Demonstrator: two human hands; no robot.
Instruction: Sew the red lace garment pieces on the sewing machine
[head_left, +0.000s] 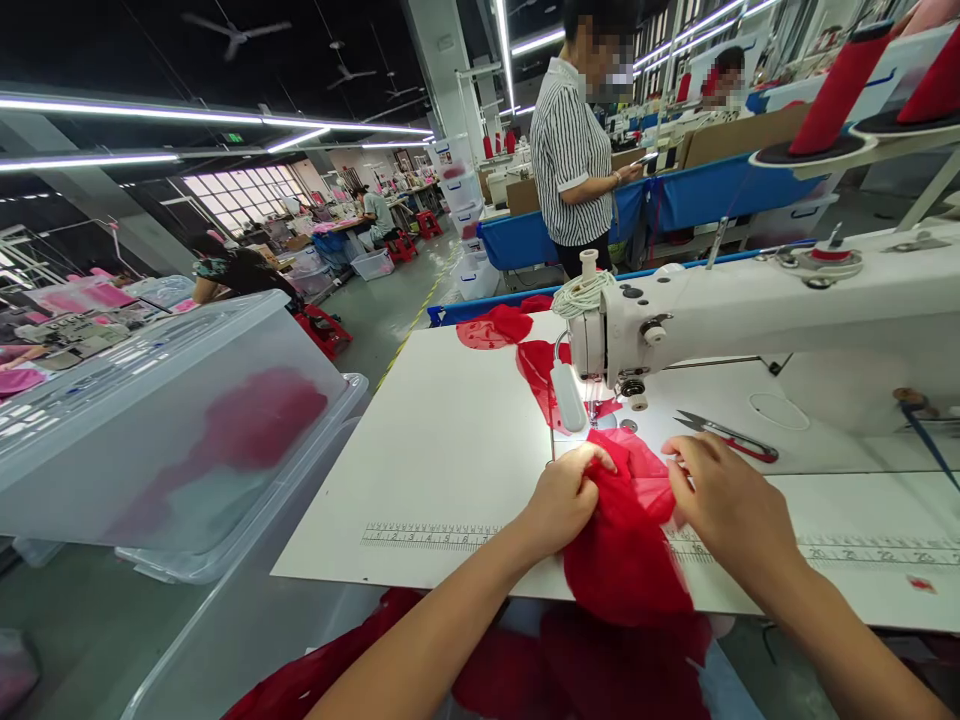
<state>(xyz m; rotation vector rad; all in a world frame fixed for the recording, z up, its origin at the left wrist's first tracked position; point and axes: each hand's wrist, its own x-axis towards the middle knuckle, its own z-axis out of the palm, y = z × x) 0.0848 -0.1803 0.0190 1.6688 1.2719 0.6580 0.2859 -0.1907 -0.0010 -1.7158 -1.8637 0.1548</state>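
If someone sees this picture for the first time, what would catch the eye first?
Probably the red fabric at the table's front edge, gripped by the left hand and the right hand. Behind it stands the white sewing machine, and a clear plastic bin with more red cloth sits at left.

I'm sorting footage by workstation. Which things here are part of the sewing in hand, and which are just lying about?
In use:
- sheer red mesh fabric, gripped by left hand and right hand
- white industrial sewing machine, fabric under its needle
- white work table

Lying about:
- red-handled thread snips
- clear plastic storage bin
- red thread cones
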